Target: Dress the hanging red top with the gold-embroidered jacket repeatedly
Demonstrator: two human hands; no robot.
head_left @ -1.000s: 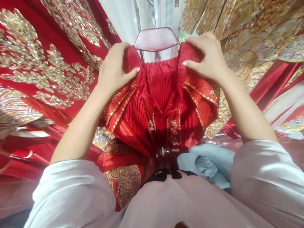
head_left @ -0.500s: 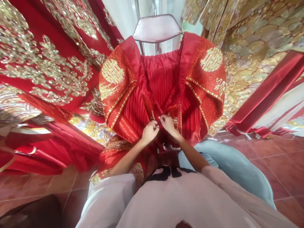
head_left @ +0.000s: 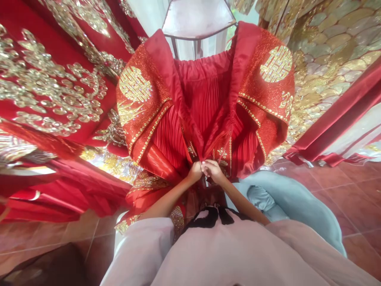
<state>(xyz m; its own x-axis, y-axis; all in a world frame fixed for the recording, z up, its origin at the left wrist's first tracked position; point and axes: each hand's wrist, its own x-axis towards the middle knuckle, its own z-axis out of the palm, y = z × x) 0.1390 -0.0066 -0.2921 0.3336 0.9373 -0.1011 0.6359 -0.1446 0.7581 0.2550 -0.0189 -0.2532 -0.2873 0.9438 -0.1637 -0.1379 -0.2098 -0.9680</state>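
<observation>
A red costume top [head_left: 160, 119] with broad shoulder pieces, gold round emblems and pleated sides hangs spread in front of me. Its two gathered neck edges run down into a V. At the foot of that V, my left hand [head_left: 195, 171] is closed, its fingers pinching the cloth at the front. Against it, my right hand [head_left: 213, 170] is closed too, thumb and fingers pinched on the same spot. The fingertips of both hands meet. Whether a thin tie or a fastener lies between them is too small to tell.
Behind the top stands a pale chair back [head_left: 198, 20] with a dark frame. Red cloth with gold sequins [head_left: 56, 91] hangs at left, gold scale-patterned cloth [head_left: 321, 59] at right. A light-blue rounded cushion-like thing [head_left: 309, 206] lies by my right arm, above reddish floor tiles [head_left: 354, 190].
Both hands have come together and moved slightly down, from apart to touching. The neck edges have drawn closer into a V. The view has shifted nearer to the top.
</observation>
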